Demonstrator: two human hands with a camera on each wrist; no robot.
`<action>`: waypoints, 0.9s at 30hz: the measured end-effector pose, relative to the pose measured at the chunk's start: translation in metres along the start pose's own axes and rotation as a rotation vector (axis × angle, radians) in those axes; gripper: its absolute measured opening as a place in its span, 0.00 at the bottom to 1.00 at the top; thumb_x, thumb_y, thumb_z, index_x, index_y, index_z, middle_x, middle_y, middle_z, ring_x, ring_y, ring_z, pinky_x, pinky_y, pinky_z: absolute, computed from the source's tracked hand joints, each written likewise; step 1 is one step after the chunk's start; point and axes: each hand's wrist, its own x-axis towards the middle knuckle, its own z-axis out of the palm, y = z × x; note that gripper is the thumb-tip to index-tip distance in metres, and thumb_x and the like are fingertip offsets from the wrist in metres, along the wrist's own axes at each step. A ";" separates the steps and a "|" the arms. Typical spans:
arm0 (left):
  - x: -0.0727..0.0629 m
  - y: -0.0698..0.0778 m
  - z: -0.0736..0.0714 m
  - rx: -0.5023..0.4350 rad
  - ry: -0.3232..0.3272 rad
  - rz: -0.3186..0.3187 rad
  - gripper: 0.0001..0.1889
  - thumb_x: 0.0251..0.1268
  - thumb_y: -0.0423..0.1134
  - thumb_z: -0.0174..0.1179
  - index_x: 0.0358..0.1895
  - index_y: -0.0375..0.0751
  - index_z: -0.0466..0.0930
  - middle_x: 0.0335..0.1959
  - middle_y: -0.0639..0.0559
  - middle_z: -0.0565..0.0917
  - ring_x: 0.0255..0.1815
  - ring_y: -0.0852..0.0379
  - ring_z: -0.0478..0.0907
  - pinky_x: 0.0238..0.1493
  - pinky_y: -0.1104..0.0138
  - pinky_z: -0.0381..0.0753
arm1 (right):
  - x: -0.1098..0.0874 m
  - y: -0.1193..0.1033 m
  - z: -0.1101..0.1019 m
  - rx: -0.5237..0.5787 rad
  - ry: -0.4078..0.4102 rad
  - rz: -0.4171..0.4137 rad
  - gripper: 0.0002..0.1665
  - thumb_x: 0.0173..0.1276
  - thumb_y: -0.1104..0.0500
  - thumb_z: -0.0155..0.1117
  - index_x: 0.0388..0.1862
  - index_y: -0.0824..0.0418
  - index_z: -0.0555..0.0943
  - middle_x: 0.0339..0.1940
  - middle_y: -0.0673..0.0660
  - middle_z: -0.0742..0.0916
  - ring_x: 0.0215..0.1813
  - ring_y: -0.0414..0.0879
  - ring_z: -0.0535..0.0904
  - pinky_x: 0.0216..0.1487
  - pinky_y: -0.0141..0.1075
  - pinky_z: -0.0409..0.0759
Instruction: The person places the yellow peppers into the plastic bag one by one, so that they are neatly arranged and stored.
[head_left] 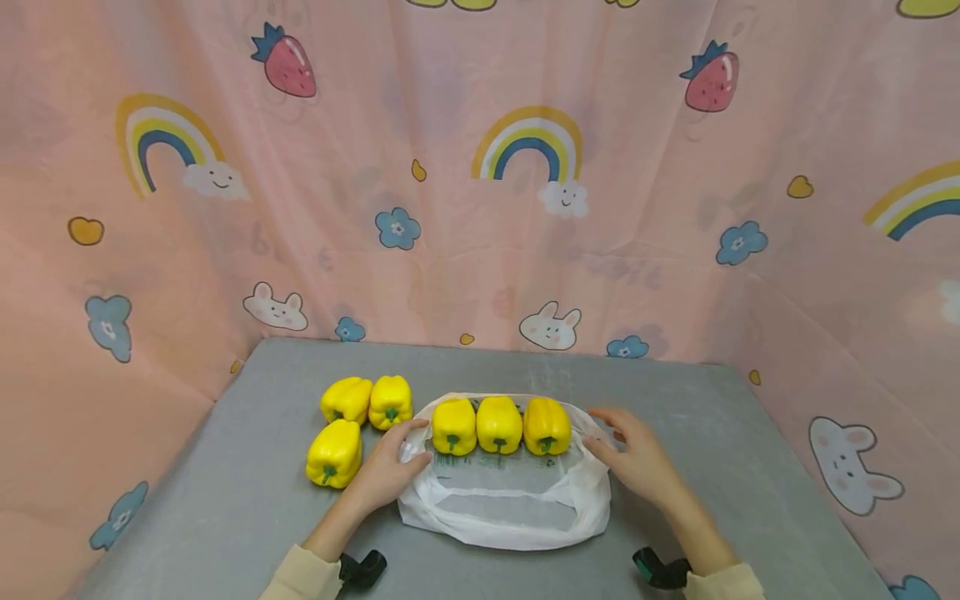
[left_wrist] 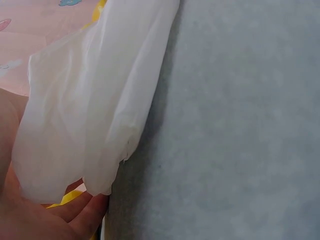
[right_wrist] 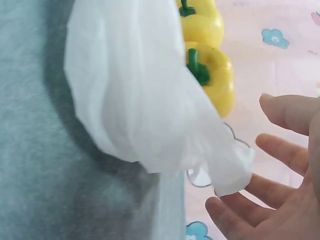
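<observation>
We find the bag [head_left: 502, 533] crosswise at lower centre, between left hand [head_left: 387, 469] and right hand [head_left: 637, 456]. Both have fingers [right_wrist: 284, 152] spread.

Three yellow peppers [head_left: 499, 425] sat in a row along the far side of a white bag [head_left: 517, 534] on the grey table [head_left: 735, 467], the left hand [head_left: 388, 468] at the bag's left edge and the right hand [head_left: 637, 457] at its right, while three more peppers [head_left: 334, 454] clustered to the left before a pink curtain [head_left: 450, 283].
</observation>
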 end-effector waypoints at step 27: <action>-0.001 0.006 -0.004 0.067 0.026 0.025 0.26 0.71 0.39 0.63 0.70 0.41 0.72 0.70 0.41 0.72 0.71 0.40 0.68 0.70 0.41 0.65 | -0.004 0.025 0.023 0.040 -0.099 0.180 0.34 0.71 0.50 0.68 0.70 0.63 0.74 0.69 0.69 0.76 0.70 0.68 0.69 0.66 0.67 0.67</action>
